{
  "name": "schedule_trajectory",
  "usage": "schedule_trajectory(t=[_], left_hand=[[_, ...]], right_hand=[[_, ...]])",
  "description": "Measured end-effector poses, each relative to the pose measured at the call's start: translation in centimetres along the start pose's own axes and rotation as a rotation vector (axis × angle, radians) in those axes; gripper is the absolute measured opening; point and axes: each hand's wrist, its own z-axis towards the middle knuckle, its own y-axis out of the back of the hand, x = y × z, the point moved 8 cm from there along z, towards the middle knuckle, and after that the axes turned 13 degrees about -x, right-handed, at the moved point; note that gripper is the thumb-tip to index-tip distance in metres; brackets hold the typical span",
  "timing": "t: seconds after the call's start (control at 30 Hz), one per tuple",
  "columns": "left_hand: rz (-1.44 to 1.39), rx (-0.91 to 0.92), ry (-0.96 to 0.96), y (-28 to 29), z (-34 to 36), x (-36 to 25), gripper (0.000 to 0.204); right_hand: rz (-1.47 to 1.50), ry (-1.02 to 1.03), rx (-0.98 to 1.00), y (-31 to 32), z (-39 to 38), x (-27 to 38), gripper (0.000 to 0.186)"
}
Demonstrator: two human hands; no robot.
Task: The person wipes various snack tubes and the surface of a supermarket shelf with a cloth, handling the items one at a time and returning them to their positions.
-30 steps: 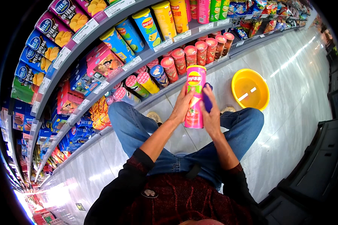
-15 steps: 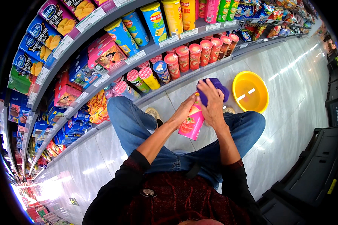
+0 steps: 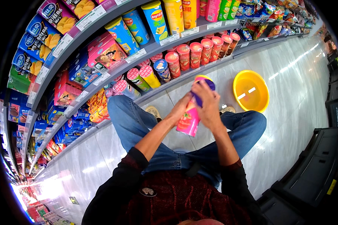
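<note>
A pink chip canister [image 3: 190, 120] with a tomato picture is held tilted between my knees, its yellow-rimmed lid end [image 3: 203, 78] pointing away from me. Fingers of my left hand [image 3: 179, 108] wrap round its left side. My right hand [image 3: 207, 101] presses a purple cloth [image 3: 210, 84] against the upper part of the canister, with the fingers curled over the cloth. Much of the canister's middle is hidden behind both hands.
A yellow basin [image 3: 266, 90] of liquid stands on the floor to the right. Ahead and left, curved shelves [image 3: 154, 48] hold chip canisters, red cups [image 3: 195, 54], boxes and snack bags. Black crates [image 3: 308, 165] line the right side.
The purple cloth has moved from beyond the canister's end to its upper side, baring the yellow-rimmed lid end. Both hands and the canister have shifted slightly left.
</note>
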Motion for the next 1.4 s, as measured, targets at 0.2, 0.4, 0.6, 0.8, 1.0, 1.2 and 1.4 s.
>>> schedule_trajectory(t=[0.2, 0.4, 0.6, 0.8, 1.0, 1.2, 1.4], left_hand=[[0.021, -0.100, -0.064, 0.2, -0.2, -0.1, 0.052], [-0.151, -0.134, -0.159, 3.0, 1.4, -4.1, 0.058], [-0.006, -0.120, -0.051, 1.9, 0.2, -0.2, 0.055], [-0.382, 0.069, -0.022, -1.0, -1.3, -1.6, 0.060], [-0.397, 0.271, -0.016, 1.4, 0.7, -3.7, 0.060], [-0.158, -0.112, -0.186, 3.7, 1.5, -3.7, 0.048], [-0.116, -0.004, -0.051, 2.4, 0.6, -3.5, 0.054]], right_hand=[[0.164, -0.226, -0.111, 0.7, 0.6, -2.5, 0.037], [0.317, -0.121, 0.151, -0.4, -3.4, 4.8, 0.040], [0.250, -0.236, -0.090, -0.8, 0.4, -2.5, 0.031], [0.989, -0.982, -0.305, -0.7, -2.0, -8.7, 0.030], [1.240, -1.079, -0.371, 0.1, -3.5, -5.7, 0.033], [0.642, -0.368, -0.021, -0.7, -3.1, 1.8, 0.038], [0.438, -0.226, 0.030, -0.4, -2.6, 2.3, 0.039]])
